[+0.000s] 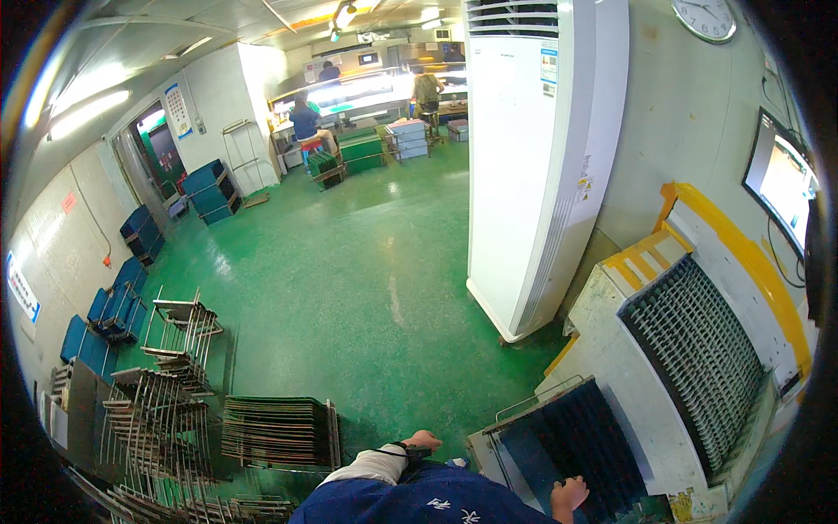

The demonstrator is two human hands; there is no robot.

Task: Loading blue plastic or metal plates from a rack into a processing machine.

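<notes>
My left hand (422, 440) hangs in front of my body over the green floor, with a dark band at its wrist. Its fingers look loosely curled, and nothing shows in them. At the lower right, my right hand (569, 496) is at the near edge of a dark blue flat panel (526, 450), fingers bent over it; the exact grip is partly hidden. That panel stands at the left end of a tight row of dark blue panels (594, 437) in a wire-framed rack (539, 397).
A machine with a slatted bed (698, 349) stands right, beside a tall white air conditioner (515, 175). Metal racks (161, 419) and a rack of stacked boards (275, 432) are on the left. Blue crates (209, 188) line the wall. People (307, 120) sit at far lit benches.
</notes>
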